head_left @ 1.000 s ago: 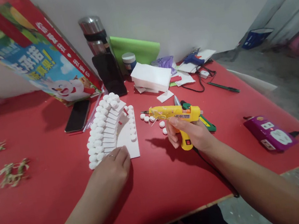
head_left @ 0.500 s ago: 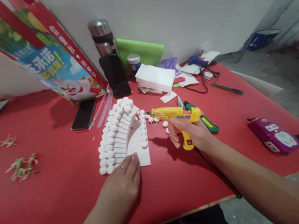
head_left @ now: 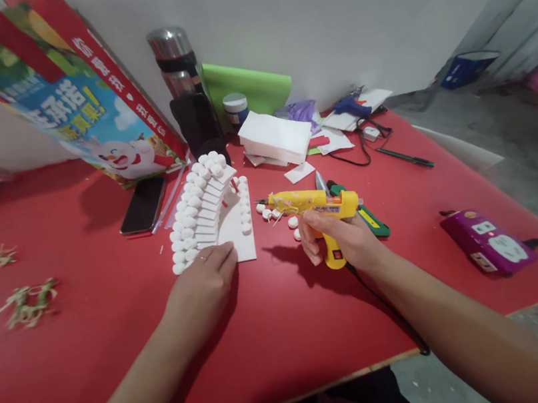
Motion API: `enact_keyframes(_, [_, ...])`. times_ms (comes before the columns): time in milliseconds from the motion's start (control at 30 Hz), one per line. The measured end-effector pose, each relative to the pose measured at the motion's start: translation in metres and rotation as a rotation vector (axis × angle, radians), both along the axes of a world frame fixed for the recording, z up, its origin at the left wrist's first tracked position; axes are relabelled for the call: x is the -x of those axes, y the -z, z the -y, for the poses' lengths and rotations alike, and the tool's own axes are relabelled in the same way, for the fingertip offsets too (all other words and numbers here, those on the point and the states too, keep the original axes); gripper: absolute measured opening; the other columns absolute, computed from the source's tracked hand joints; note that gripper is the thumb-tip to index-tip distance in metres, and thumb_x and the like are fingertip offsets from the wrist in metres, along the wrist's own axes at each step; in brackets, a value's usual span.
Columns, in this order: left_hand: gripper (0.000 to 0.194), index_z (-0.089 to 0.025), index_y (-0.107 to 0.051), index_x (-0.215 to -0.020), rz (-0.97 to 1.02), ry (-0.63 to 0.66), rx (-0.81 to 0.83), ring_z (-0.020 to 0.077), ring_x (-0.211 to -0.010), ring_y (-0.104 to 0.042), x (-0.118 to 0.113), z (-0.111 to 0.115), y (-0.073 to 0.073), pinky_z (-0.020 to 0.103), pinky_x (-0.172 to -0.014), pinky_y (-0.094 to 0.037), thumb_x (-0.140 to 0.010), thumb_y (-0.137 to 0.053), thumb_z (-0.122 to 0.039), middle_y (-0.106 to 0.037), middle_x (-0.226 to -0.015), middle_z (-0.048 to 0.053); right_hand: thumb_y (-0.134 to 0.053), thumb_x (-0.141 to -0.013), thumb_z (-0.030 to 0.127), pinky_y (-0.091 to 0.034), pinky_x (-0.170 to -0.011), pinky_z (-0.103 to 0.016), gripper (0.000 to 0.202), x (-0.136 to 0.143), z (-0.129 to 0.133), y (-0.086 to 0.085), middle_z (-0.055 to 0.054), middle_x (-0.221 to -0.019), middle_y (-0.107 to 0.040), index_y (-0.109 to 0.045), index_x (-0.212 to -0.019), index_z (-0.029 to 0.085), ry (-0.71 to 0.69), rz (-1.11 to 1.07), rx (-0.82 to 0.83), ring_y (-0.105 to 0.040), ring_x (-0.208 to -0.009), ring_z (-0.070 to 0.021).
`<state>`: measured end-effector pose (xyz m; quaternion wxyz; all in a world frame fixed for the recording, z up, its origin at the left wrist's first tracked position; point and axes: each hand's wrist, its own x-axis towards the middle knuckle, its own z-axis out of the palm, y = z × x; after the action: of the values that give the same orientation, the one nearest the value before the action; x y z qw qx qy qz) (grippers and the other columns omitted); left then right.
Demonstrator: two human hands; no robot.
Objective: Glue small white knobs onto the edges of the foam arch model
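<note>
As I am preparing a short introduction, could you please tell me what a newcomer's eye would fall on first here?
Probably the bright yellow glue gun in the right hand, vivid against the red table. To its left, the left hand is at the near end of a white curved staircase model edged with round white pieces. The large colourful bag at the back left also stands out.

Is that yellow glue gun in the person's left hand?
No, the right hand grips the yellow glue gun, while the left hand is at the near end of the white stair model.
</note>
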<state>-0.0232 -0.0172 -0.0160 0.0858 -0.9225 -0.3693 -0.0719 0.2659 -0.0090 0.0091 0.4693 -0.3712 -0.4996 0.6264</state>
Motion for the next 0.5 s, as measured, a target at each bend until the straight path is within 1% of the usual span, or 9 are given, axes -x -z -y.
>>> enact_keyframes(167, [0.046, -0.003, -0.070, -0.126, 0.003, -0.007, 0.017, 0.0352, -0.110, -0.071, -0.0017, -0.0037, -0.0040, 0.049, -0.094, -0.065, -0.085, -0.052, 0.004, -0.074, -0.127, 0.023, -0.072, -0.093, 0.062, -0.050, -0.048, -0.029, 0.053, 0.0004, 0.0010, -0.0025, 0.001, -0.054, -0.059, -0.063, -0.061, 0.020, -0.001, -0.007, -0.022, -0.060, -0.044, -0.0137])
enact_keyframes(300, [0.047, -0.009, -0.071, -0.129, 0.037, -0.035, 0.061, 0.0341, -0.113, -0.071, -0.0011, -0.0040, -0.0032, 0.050, -0.096, -0.064, -0.087, -0.052, 0.003, -0.074, -0.129, 0.022, -0.075, -0.091, 0.063, -0.048, -0.046, -0.028, 0.052, -0.0003, 0.0015, -0.0042, 0.002, -0.054, -0.059, -0.063, -0.063, 0.020, 0.017, -0.036, 0.002, -0.059, -0.044, -0.0135])
enact_keyframes(367, [0.048, -0.010, -0.072, -0.129, 0.065, -0.043, 0.069, 0.0340, -0.113, -0.072, -0.0013, -0.0039, -0.0013, 0.051, -0.095, -0.065, -0.088, -0.052, 0.002, -0.074, -0.128, 0.022, -0.076, -0.089, 0.063, -0.049, -0.045, -0.028, 0.052, -0.0015, 0.0014, -0.0047, 0.002, -0.053, -0.059, -0.064, -0.064, 0.020, 0.028, -0.045, 0.014, -0.059, -0.043, -0.0137])
enact_keyframes(500, [0.049, -0.008, -0.073, -0.129, 0.087, -0.034, 0.085, 0.0355, -0.113, -0.073, -0.0060, 0.0051, 0.0004, 0.054, -0.095, -0.065, -0.086, -0.052, 0.002, -0.073, -0.130, 0.025, -0.077, -0.088, 0.064, -0.050, -0.045, -0.028, 0.051, -0.0026, 0.0011, -0.0042, 0.001, -0.054, -0.060, -0.065, -0.067, 0.020, 0.022, -0.053, 0.026, -0.059, -0.044, -0.0141])
